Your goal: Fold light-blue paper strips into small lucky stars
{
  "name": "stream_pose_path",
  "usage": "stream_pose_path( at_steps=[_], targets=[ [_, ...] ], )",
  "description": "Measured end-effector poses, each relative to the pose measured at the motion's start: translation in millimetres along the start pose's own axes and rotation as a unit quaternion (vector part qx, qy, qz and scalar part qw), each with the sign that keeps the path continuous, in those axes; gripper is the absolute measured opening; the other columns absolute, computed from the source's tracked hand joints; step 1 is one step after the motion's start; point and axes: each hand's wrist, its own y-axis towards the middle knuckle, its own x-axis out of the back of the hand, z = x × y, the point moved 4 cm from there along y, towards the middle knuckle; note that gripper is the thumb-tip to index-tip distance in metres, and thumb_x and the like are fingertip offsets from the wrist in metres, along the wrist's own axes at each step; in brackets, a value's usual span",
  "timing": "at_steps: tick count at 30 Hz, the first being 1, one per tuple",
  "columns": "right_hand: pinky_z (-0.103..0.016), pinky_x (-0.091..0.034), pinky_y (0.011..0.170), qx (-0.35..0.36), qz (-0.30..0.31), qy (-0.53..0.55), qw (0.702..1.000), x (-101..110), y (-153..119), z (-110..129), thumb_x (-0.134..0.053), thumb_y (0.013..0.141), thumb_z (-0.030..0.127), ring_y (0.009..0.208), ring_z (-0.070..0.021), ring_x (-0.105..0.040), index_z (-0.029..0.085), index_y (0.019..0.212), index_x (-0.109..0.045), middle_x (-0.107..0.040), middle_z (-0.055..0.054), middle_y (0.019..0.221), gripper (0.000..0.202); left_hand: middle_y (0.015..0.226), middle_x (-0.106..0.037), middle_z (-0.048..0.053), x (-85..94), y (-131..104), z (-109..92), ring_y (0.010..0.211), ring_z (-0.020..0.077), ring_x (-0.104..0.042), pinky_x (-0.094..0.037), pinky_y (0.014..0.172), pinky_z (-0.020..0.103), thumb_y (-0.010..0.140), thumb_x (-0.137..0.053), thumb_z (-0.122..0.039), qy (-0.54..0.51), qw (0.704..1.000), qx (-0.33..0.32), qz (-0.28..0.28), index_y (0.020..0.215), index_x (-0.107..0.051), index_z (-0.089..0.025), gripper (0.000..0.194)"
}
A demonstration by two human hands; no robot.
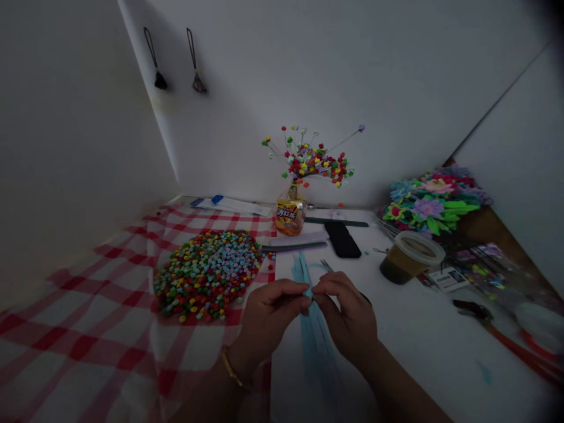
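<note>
My left hand [271,311] and my right hand [348,314] meet fingertip to fingertip over the white tabletop. Both pinch a small light-blue folded paper piece [311,292], mostly covered by the fingers. Beneath the hands lies a bundle of light-blue paper strips [314,346] that runs away from me. Just beyond my right fingers, the metal tips of a tool [326,265] show, the remainder hidden by the hand. To the left, a heap of small multicoloured paper stars [211,273] rests on a red-and-white checked cloth [79,346].
A bottle [291,216] holding star-tipped stems stands at the back. Right of it lie a black phone [342,239], a lidded plastic tub [409,258], a bunch of fuzzy flowers [429,202] and orange-handled pliers [506,335]. Purple strips [295,244] lie ahead.
</note>
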Motion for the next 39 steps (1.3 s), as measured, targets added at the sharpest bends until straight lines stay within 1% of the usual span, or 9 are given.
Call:
stream_pose_path(
  at_steps=[4, 8, 13, 18, 24, 27, 32, 36, 39],
  targets=[
    [-0.031, -0.048, 0.067, -0.004, -0.002, -0.009, 1.000, -2, -1, -2, -0.051, 0.085, 0.008, 0.078, -0.0172, -0.056, 0.020, 0.089, -0.057, -0.057, -0.004, 0.081, 0.013, 0.063, -0.068, -0.001, -2.4, 0, -2, 0.054, 0.0094, -0.063, -0.054, 0.053, 0.019, 0.065, -0.075, -0.011, 0.009, 0.999, -0.030, -0.005, 0.077, -0.074, -0.020, 0.015],
    [-0.033, -0.047, 0.068, -0.003, -0.002, -0.007, 1.000, -3, -3, -3, -0.049, 0.085, 0.009, 0.079, -0.0180, -0.055, 0.021, 0.089, -0.056, -0.056, -0.004, 0.081, 0.014, 0.066, -0.069, 0.000, -2.6, 0, 0, 0.055, 0.0112, -0.063, -0.055, 0.054, 0.022, 0.066, -0.075, -0.015, 0.026, 0.999, -0.029, -0.009, 0.077, -0.073, -0.019, 0.013],
    [-0.032, -0.046, 0.067, -0.009, 0.011, -0.012, 1.000, -5, -3, -4, -0.048, 0.086, 0.010, 0.078, -0.0179, -0.055, 0.021, 0.087, -0.054, -0.055, -0.003, 0.080, 0.012, 0.066, -0.068, 0.001, -2.2, -1, 0, 0.057, 0.0119, -0.063, -0.055, 0.054, 0.023, 0.066, -0.075, -0.015, 0.034, 0.999, -0.037, -0.006, 0.079, -0.074, -0.019, 0.013],
    [-0.032, -0.045, 0.068, -0.009, 0.031, -0.003, 0.999, -6, -3, -4, -0.047, 0.087, 0.010, 0.079, -0.0175, -0.053, 0.021, 0.086, -0.051, -0.053, -0.003, 0.081, 0.011, 0.066, -0.068, 0.001, -2.8, 0, 2, 0.057, 0.0111, -0.062, -0.054, 0.055, 0.022, 0.066, -0.075, -0.015, 0.024, 0.999, -0.030, 0.001, 0.078, -0.074, -0.018, 0.012],
    [-0.033, -0.045, 0.066, 0.002, 0.052, -0.007, 0.999, -6, -2, -3, -0.046, 0.087, 0.009, 0.077, -0.0174, -0.051, 0.021, 0.085, -0.049, -0.051, -0.003, 0.080, 0.013, 0.067, -0.069, 0.001, -1.8, 1, 3, 0.058, 0.0113, -0.063, -0.053, 0.056, 0.022, 0.064, -0.076, -0.013, 0.007, 1.000, 0.000, 0.005, 0.076, -0.073, -0.017, 0.013],
    [-0.034, -0.045, 0.067, 0.029, 0.043, -0.024, 0.998, -5, -1, -1, -0.046, 0.085, 0.007, 0.077, -0.0183, -0.050, 0.021, 0.088, -0.049, -0.051, -0.003, 0.080, 0.015, 0.067, -0.069, 0.001, -1.9, 2, 3, 0.059, 0.0113, -0.063, -0.054, 0.057, 0.021, 0.061, -0.077, -0.013, 0.001, 1.000, 0.027, -0.004, 0.075, -0.074, -0.017, 0.015],
    [-0.036, -0.045, 0.068, 0.047, -0.010, -0.092, 0.995, -3, -2, 1, -0.049, 0.082, 0.006, 0.077, -0.0196, -0.051, 0.021, 0.087, -0.050, -0.052, -0.005, 0.079, 0.015, 0.066, -0.068, -0.001, -4.4, 3, 5, 0.062, 0.0112, -0.064, -0.055, 0.060, 0.022, 0.055, -0.081, -0.013, -0.047, 0.996, 0.069, -0.022, 0.080, -0.073, -0.018, 0.027],
    [-0.037, -0.044, 0.069, 0.065, -0.023, -0.126, 0.990, -4, -1, 5, -0.052, 0.083, 0.008, 0.075, -0.0202, -0.053, 0.021, 0.085, -0.053, -0.056, -0.004, 0.074, 0.014, 0.063, -0.068, -0.001, -2.0, 4, 5, 0.059, 0.0115, -0.063, -0.055, 0.059, 0.023, 0.054, -0.081, -0.014, -0.027, 0.996, 0.071, -0.042, 0.073, -0.070, -0.016, 0.021],
    [-0.038, -0.045, 0.071, 0.073, -0.017, -0.104, 0.992, -3, 1, 7, -0.055, 0.083, 0.008, 0.074, -0.0194, -0.054, 0.021, 0.086, -0.057, -0.059, -0.004, 0.074, 0.013, 0.059, -0.066, -0.002, 0.0, 5, 2, 0.055, 0.0112, -0.062, -0.053, 0.056, 0.022, 0.056, -0.080, -0.016, -0.015, 0.998, 0.054, -0.041, 0.072, -0.068, -0.015, 0.020]
  ],
)
